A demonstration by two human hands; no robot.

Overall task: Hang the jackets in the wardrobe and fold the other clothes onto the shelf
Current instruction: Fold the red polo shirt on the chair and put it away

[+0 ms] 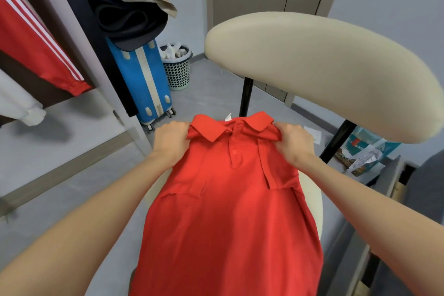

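A red polo shirt (225,211) lies front-up over a cream chair seat (314,197), its sleeves folded in over the chest. My left hand (169,142) grips the shirt's left shoulder beside the collar. My right hand (296,143) grips the right shoulder. The open wardrobe (79,113) stands at the left. Inside it hang a red jacket with white stripes (31,38) and a white garment (21,106).
The chair's cream backrest (319,69) curves across the upper right. A blue suitcase (144,81) with dark and beige clothes (127,7) heaped on top stands beyond the wardrobe. Next to it is a perforated bin (177,72). Bags and papers (362,154) lie at the right.
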